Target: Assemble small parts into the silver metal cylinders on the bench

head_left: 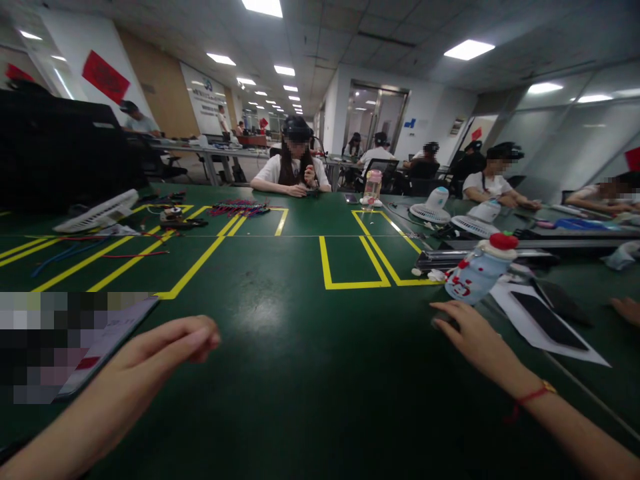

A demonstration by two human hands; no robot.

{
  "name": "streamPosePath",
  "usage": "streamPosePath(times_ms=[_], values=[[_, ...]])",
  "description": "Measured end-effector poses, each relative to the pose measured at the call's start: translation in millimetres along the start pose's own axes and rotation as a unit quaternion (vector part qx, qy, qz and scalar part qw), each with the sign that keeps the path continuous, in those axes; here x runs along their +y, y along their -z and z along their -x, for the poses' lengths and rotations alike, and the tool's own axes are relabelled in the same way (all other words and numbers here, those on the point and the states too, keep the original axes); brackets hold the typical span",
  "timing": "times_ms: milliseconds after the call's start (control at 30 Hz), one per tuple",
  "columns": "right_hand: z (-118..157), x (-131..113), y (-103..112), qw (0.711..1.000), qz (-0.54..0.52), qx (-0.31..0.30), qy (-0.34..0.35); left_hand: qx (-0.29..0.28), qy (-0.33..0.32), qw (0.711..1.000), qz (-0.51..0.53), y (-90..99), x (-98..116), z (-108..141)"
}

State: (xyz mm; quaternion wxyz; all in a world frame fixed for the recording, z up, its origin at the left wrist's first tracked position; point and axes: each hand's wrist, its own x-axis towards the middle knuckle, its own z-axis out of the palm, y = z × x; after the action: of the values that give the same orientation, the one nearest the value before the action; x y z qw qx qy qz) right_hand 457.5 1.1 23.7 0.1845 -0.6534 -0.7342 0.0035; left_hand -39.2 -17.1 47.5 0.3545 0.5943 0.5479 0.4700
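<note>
Left hand [173,343]: held loose and empty above the desk [300,373].
Right hand [473,337]: laid flat, holding nothing.
Risk: the bottle [477,270] might be knocked over by it.

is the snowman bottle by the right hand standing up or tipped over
Tipped: the snowman bottle lies on its side on the table, red cap pointing right.

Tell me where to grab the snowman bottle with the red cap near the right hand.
Judging by its pose, take the snowman bottle around its rounded white body, below the red cap. It leans with the cap to the right, so a wrap at mid-body looks steadier than the narrow top. Come from the near side, where the right hand already lies flat on the table.
</note>
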Motion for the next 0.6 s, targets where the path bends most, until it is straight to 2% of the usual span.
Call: streamPosePath(times_ms=[33,67,133,233,300,367,467,533,600], values=[[-4.0,-13.6,-4.3,1.000,-0.023,0.001,0.008,-0.073,0.016,0.997,0.005,-13.8,5.8,-10.8],[-7.2,-32.5,-6.9,0.998,-0.050,-0.002,0.024,-0.124,0.030,0.992,0.010,-29.9,11.2,-20.3],[-11.3,-81.4,-10.9,0.990,-0.114,-0.021,0.084,-0.193,0.046,0.980,0.012,-64.6,19.2,-34.2],[-13.6,-153.4,-24.9,0.963,-0.194,-0.061,0.179,-0.242,0.020,0.970,0.008,-106.1,20.0,-43.3],[-13.3,-181.4,-41.5,0.948,-0.220,-0.080,0.218,-0.221,0.000,0.975,0.003,-118.8,14.6,-43.7],[-11.9,-190.0,-60.0,0.943,-0.247,-0.081,0.208,-0.193,-0.009,0.981,-0.008,-121.2,9.2,-41.5],[-9.3,-182.6,-81.6,0.939,-0.317,-0.068,0.114,-0.171,-0.049,0.983,-0.048,-119.0,9.4,-35.9],[-8.6,-177.1,-88.0,0.929,-0.355,-0.078,0.065,-0.181,-0.096,0.976,-0.077,-120.2,15.3,-32.6],[-9.1,-175.8,-87.9,0.923,-0.367,-0.097,0.058,-0.193,-0.133,0.968,-0.092,-123.2,22.2,-30.8]])
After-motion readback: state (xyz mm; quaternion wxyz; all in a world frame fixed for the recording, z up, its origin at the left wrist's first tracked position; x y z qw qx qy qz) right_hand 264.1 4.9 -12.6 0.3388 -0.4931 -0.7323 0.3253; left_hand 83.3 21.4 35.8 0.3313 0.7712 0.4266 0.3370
